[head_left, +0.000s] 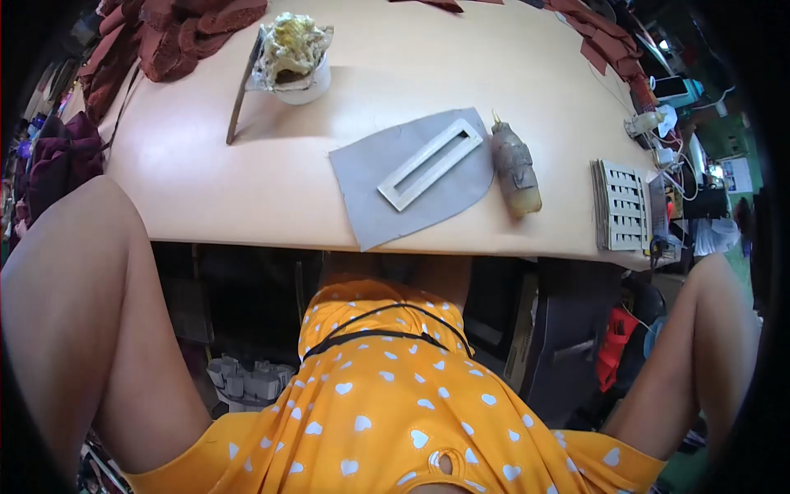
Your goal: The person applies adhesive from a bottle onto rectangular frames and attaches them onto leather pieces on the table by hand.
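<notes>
- Nearest me, the person in the heart-patterned orange dress point(387, 395) sits square to the table, twelve o'clock being straight ahead; the left arm point(144, 346) and right arm point(671, 346) bend outward at nine and three.
- Left hand and right hand are both out of sight, so I can't tell how open they are or whether they hold anything.
- At twelve lies the grey sheet point(362, 183), its lowest corner right at the near edge of the table point(222, 189).
- The slotted plate point(440, 170) rests flat on the sheet, slanting from between seven and eight to between one and two, close to the sheet's right side.
- Between one and two, the dirty bottle point(517, 171) lies just beside the sheet, nozzle towards half past eleven.
- Between two and three, the slotted cards point(621, 206) sit near the front edge; a good stretch of pale tabletop separates them from the bottle.
- Plenty of tabletop opens out left of the sheet too.
- Farther, at eleven, stands the white tub point(314, 85), heaped with yellowish crust point(290, 49), a dark strip point(240, 100) slanting at its left.
- Farthest, dark red pieces crowd both back corners, the left heap point(202, 41) and right heap point(605, 45), with wide tabletop between.
</notes>
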The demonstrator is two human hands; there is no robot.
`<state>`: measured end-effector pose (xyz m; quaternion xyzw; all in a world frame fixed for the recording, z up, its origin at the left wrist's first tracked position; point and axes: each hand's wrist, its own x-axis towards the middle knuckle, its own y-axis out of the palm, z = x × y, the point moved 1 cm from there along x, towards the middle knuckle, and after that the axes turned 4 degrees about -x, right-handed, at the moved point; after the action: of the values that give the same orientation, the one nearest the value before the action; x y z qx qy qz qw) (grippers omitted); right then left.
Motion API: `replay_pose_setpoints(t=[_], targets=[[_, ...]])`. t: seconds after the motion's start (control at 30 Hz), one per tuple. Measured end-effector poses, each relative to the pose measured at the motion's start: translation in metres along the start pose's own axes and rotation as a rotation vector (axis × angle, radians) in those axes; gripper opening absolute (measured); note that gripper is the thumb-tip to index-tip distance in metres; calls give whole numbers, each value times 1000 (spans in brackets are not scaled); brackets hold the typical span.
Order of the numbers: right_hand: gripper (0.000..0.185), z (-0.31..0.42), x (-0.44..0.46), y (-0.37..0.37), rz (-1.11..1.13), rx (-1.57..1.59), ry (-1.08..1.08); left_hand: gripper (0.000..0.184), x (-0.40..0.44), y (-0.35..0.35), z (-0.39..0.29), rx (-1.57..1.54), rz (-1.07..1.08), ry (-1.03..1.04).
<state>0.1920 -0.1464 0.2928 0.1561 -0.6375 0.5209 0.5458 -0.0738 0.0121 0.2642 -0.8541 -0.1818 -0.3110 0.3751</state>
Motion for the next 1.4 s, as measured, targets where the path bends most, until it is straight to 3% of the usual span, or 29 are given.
replay_pose_setpoints(t=[0.27, 0.4, 0.47, 0.57, 0.67, 0.73, 0.9, 1.1, 1.4], targets=[[30, -3, -1, 4, -2, 12, 15, 54, -3, -3, -1, -7, -37, -10], [31, -14, -3, -6, -149, -6, 67, 56, -5, -11, 3, -1, -200, -24], [31, -36, -16, -9, -308, -52, 213, 57, -14, -13, 14, 22, -381, -97], [31, -85, -57, 19, -416, -194, 658, 58, -21, 9, 56, 37, -659, -350], [32, -134, -126, 65, -184, -418, 1002, 59, -38, 63, 107, 34, -665, -646], [26, -151, -165, 86, 11, -652, 923, 60, -56, 112, 135, 100, -550, -757], [23, -173, -156, 123, 322, -845, 722, 81, -78, 179, 164, 508, -276, -741], [15, -206, -165, 142, 544, -962, 882, 79, -80, 182, 168, 524, -354, -740], [18, -197, -160, 140, 569, -883, 948, 75, -85, 185, 173, 497, -404, -734]])
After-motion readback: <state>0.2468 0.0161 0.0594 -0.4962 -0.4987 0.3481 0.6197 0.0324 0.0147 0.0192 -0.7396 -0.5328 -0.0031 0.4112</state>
